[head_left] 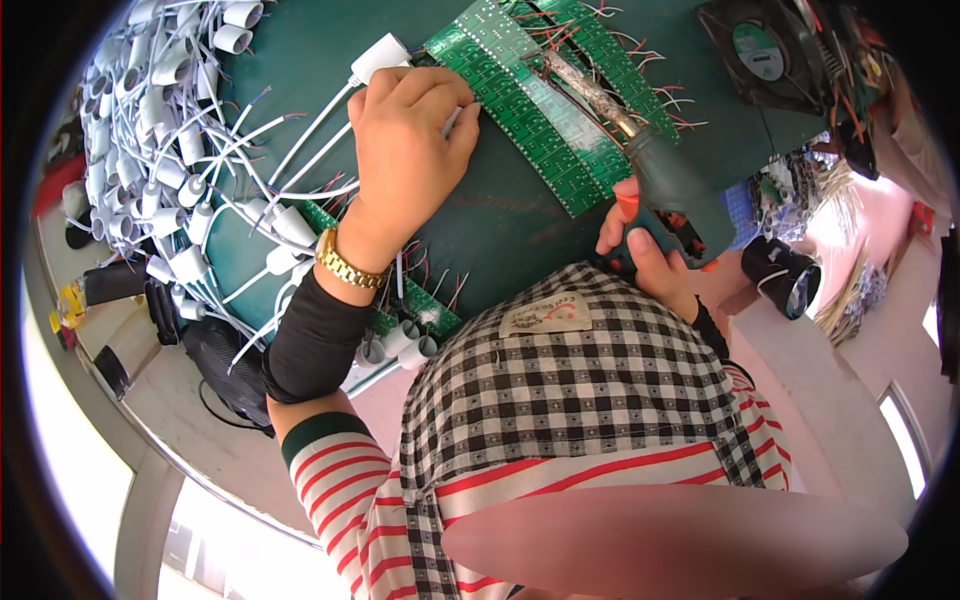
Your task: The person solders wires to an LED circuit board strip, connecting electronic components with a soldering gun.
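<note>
My left hand is closed over the bench, with a small whitish piece between thumb and fingers; most of it is hidden. Just beyond the knuckles lies a white plastic fitting, its white cable running down to the left. My right hand grips the dark handle of a soldering gun, fingers by its orange trigger. The gun's long, stained metal barrel points up and left over green circuit boards. Red and white wires stick out from the boards' right edge.
White cabled fittings are heaped on the left. More boards with wires and grey-white sockets lie at the green bench's near edge. A black fan stands far right. Another person's arm shows at the right.
</note>
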`<state>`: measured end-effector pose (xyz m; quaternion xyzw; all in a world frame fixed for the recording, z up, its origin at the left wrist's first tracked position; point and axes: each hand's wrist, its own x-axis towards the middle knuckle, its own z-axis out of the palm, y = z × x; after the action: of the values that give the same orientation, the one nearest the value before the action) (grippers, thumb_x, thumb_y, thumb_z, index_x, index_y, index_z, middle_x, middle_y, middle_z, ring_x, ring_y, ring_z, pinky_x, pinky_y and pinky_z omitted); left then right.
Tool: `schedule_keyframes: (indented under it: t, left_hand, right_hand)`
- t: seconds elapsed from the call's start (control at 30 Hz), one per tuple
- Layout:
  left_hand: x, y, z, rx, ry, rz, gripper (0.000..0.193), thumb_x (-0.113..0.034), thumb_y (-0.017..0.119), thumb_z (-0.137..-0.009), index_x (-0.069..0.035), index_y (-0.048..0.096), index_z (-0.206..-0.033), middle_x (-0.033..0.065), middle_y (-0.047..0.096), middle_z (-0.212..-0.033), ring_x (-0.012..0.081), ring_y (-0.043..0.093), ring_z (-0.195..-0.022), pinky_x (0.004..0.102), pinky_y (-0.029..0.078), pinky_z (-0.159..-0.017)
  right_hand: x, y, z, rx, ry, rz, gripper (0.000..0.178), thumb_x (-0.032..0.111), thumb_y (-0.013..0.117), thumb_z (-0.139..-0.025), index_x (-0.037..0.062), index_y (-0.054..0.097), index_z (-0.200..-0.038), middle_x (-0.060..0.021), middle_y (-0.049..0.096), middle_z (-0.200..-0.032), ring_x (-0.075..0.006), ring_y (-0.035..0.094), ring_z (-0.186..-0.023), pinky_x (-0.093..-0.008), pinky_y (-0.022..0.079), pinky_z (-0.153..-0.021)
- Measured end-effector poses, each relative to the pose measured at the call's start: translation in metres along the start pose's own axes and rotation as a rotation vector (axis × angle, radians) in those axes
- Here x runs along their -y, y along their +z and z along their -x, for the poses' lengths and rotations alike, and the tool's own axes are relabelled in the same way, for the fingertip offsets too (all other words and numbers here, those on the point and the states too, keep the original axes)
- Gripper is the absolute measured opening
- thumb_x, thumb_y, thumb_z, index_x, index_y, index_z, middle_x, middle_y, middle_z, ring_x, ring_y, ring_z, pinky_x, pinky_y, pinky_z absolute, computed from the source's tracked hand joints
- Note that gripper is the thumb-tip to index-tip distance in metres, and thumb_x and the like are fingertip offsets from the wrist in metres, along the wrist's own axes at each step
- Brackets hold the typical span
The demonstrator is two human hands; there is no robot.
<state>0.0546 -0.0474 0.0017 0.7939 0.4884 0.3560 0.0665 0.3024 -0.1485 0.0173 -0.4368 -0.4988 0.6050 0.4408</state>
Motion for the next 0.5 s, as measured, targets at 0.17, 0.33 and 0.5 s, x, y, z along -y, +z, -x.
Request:
schedule_keyframes:
  t: [0.17,0.33,0.5]
  left_hand:
    - [-0.0014,0.0014,-0.0004,0.015,-0.001,0.024,0.005,-0.01,0.069,-0.07,-0.01,0.065,-0.074,-0.0017,0.063,-0.089,0.0227,0.053,-0.083,0.0369,0.036,-0.074]
    - [-0.0048,0.0018,-0.0037,0.054,-0.047,-0.019,0.005,-0.008,0.068,-0.066,-0.008,0.063,-0.068,-0.0004,0.061,-0.092,0.0231,0.051,-0.085,0.0372,0.034,-0.073]
    - [-0.0041,0.0054,-0.0031,0.032,-0.054,-0.03,0.008,-0.006,0.068,-0.062,-0.008,0.061,-0.064,-0.0011,0.061,-0.092,0.0226,0.052,-0.086,0.0367,0.034,-0.074]
  right_hand:
    - [0.0014,0.0006,0.0016,0.011,0.038,-0.029,0.042,0.021,0.057,-0.089,0.0018,0.044,-0.124,-0.0067,0.053,-0.078,-0.0165,0.056,-0.068,-0.0309,0.048,-0.063]
    - [0.0024,-0.0019,0.0012,0.036,0.055,-0.013,0.041,0.021,0.057,-0.088,0.0006,0.043,-0.122,-0.0082,0.053,-0.081,-0.0177,0.056,-0.069,-0.031,0.049,-0.064]
    - [0.0017,-0.001,0.0006,0.056,0.054,-0.037,0.043,0.018,0.059,-0.088,-0.0009,0.045,-0.124,-0.0049,0.055,-0.081,-0.0141,0.057,-0.069,-0.03,0.049,-0.065]
